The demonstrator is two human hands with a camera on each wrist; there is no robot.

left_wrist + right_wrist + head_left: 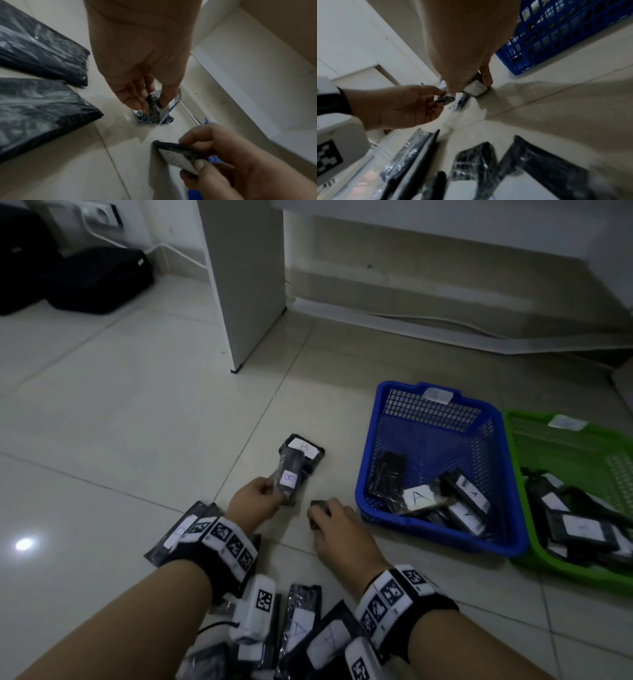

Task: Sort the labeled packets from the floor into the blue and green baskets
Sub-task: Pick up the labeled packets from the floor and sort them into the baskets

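Observation:
My left hand [274, 491] pinches a black packet with a white B label [287, 478] just above the floor. A second B packet [305, 450] lies under its far end. My right hand [317, 510] grips another small black packet [315, 504] on the tiles; its white label [176, 158] shows in the left wrist view. The blue basket [370, 436] to the right holds several packets marked A [416, 496]. Beside it, the green basket [582, 577] holds several packets [579, 529]. More labelled packets [301, 625] lie under my forearms.
A white furniture panel [253, 285] stands on the floor ahead. Black bags [99, 282] sit at the back left by a wall socket. A white cable [445, 320] runs along the skirting behind the baskets. Bare tiles lie to the left.

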